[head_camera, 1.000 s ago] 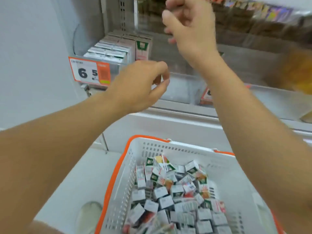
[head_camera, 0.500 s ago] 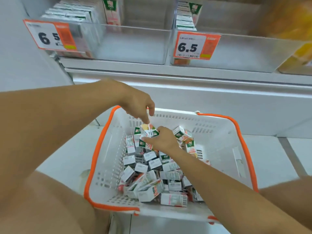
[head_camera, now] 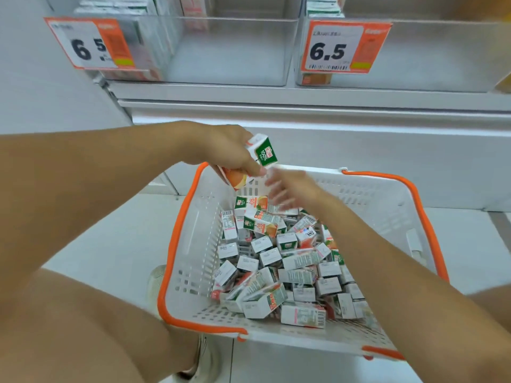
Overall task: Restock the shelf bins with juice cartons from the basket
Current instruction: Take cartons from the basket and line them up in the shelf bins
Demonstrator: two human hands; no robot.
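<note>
A white basket [head_camera: 387,194] with an orange rim sits on the floor and holds several small juice cartons [head_camera: 282,266] in a loose heap. My left hand [head_camera: 224,147] grips one juice carton [head_camera: 262,153] above the basket's far left corner, green top up and tilted. My right hand [head_camera: 287,189] is blurred just below it, fingers spread over the cartons at the far end of the heap; whether it holds anything is unclear. Above, two clear shelf bins: the left bin [head_camera: 229,76] has cartons at its back left, the right bin [head_camera: 414,84] holds a row on its left.
Orange price tags reading 6.5 hang on the left bin [head_camera: 91,42] and the right bin [head_camera: 343,45]. A white shelf ledge [head_camera: 304,106] juts out below the bins. My knees and a white shoe [head_camera: 157,283] sit beside the basket's near edge.
Both hands came down from the shelf to the basket. My left hand has taken a carton and lifted it above the rim; the right hand shifted slightly up over the heap.
</note>
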